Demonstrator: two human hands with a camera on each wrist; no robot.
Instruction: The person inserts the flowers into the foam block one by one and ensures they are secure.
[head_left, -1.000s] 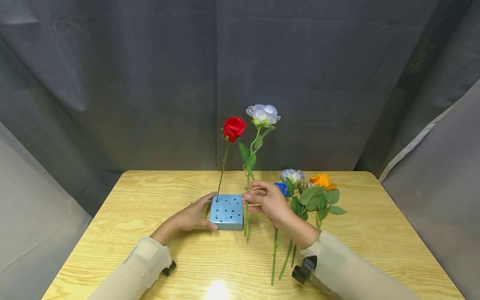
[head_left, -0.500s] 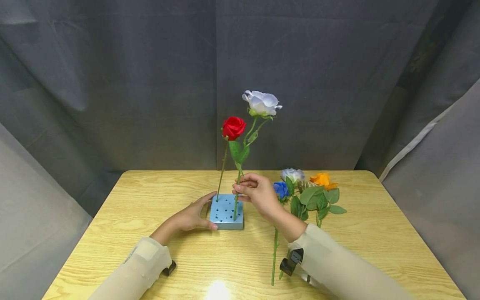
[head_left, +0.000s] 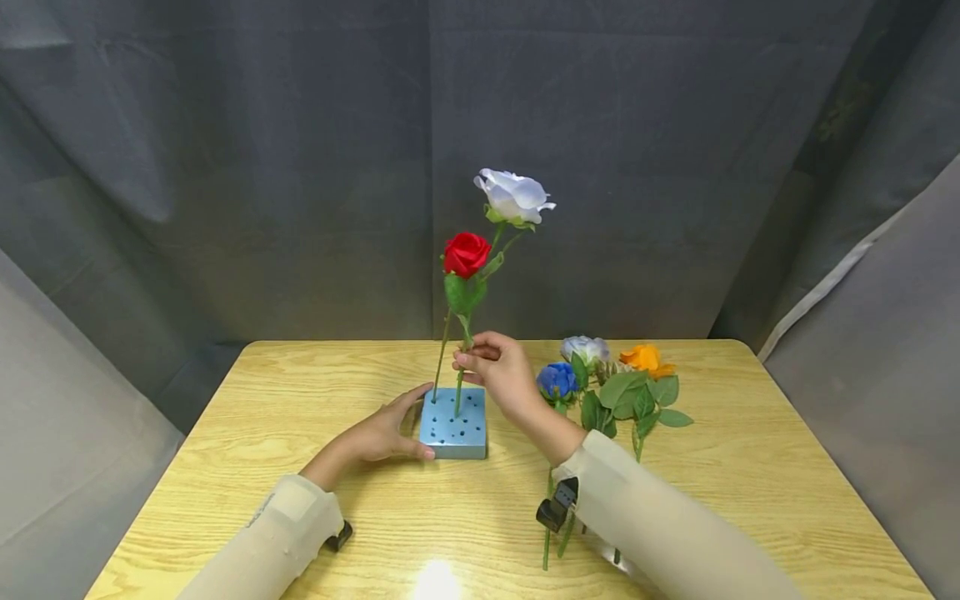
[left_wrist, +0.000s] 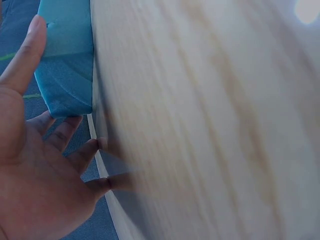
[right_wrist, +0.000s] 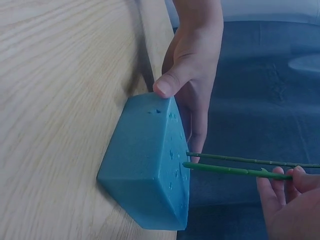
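Note:
My left hand point(head_left: 390, 431) holds a blue foam block point(head_left: 457, 448) by its left side, thumb at the front corner and fingers at the back. Several small holes dot the block's top. A red rose point(head_left: 467, 254) stands in a hole near the back left, leaning slightly right. My right hand point(head_left: 504, 372) pinches the green stem point(right_wrist: 235, 170) of a white flower point(head_left: 514, 197) between thumb and fingers. The stem's lower tip is at the middle of the block's top face; I cannot tell whether it touches. In the left wrist view, the thumb point(left_wrist: 31, 50) lies along the block point(left_wrist: 67, 85).
Right of the block, a blue flower point(head_left: 557, 380), another pale flower point(head_left: 586, 349) and an orange flower point(head_left: 647, 360) lie on the wooden table point(head_left: 300, 375). Their stems point toward the front, partly under the right forearm. Grey curtains point(head_left: 337, 167) hang behind and at the sides.
My right hand has carried the white flower left and back, from beside the block to over its middle, and the bloom has risen. The left hand and block have stayed put.

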